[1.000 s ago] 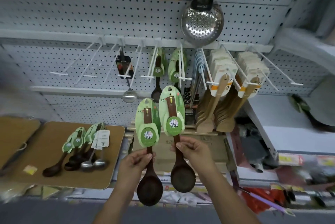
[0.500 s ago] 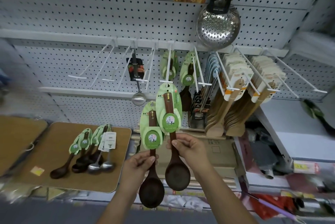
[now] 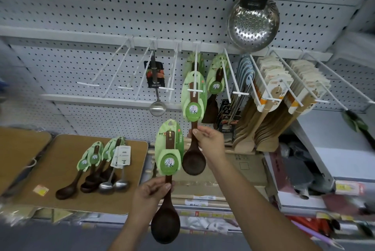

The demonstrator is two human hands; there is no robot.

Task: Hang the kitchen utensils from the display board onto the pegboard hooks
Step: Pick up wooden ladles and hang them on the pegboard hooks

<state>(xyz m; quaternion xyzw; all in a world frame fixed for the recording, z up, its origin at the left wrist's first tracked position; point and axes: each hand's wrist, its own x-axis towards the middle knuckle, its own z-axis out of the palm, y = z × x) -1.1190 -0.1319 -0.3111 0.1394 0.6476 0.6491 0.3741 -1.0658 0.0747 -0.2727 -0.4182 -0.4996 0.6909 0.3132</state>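
My right hand [image 3: 209,141] grips the handle of a dark wooden spoon [image 3: 193,160] with a green card; the card's top sits at the tip of a white pegboard hook [image 3: 195,90]. Lower down, my left hand [image 3: 150,195] holds a second dark wooden spoon [image 3: 165,228] with a green card, upright and away from the hooks. On the brown display board [image 3: 60,169] at the left lie more carded wooden spoons [image 3: 89,171] and two steel ladles [image 3: 114,183].
Empty white hooks [image 3: 113,72] stick out left of a hanging steel ladle [image 3: 157,106]. To the right hang more green-carded spoons [image 3: 216,86], wooden spatulas [image 3: 272,108] and a large steel skimmer [image 3: 252,24]. Cardboard boxes [image 3: 239,169] sit below the hooks.
My right hand has raised its spoon up to the hook tip. My left hand and its spoon have stayed low, dropping a little relative to the right one.
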